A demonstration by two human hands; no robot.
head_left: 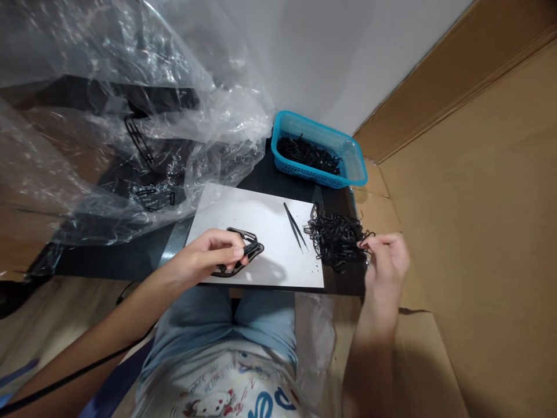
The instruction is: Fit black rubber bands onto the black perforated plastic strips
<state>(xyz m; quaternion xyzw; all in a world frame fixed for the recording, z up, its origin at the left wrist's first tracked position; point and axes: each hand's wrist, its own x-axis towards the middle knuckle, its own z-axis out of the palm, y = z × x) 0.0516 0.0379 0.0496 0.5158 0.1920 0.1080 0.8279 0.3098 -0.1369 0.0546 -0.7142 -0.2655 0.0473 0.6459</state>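
My left hand (213,252) clenches a black frame (256,249) on the white sheet (252,212), my right hand (387,261) pinches one loop (363,244) from the black heap (335,235) at its fingertips; with the blue basket (322,130) beyond part-filled, much seems left.

One basket (300,172), one tweezers (296,227), one sheet (243,209), one black frame (256,249), one clip pile (335,238).
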